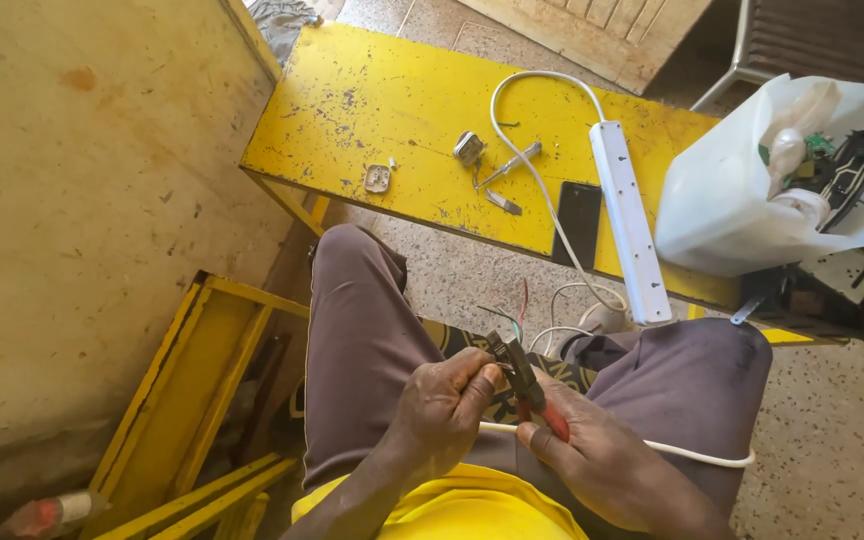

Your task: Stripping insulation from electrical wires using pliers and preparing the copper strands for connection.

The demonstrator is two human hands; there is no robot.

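- Right hand [607,462] grips red-handled pliers [524,385], over lap, well short of yellow bench [372,110] edge.
- Left hand [442,405] pinches white cable [692,455] at pliers' jaws.
- Power strip [630,220] overhangs bench's near edge.

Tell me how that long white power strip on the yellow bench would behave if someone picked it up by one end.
The long white plastic power strip looks rigid, so it would likely lift straight, not sag. Its white round cable loops loosely across the yellow painted bench, so it would probably trail floppily and drag. It overhangs the bench edge, so a push might tip it off.
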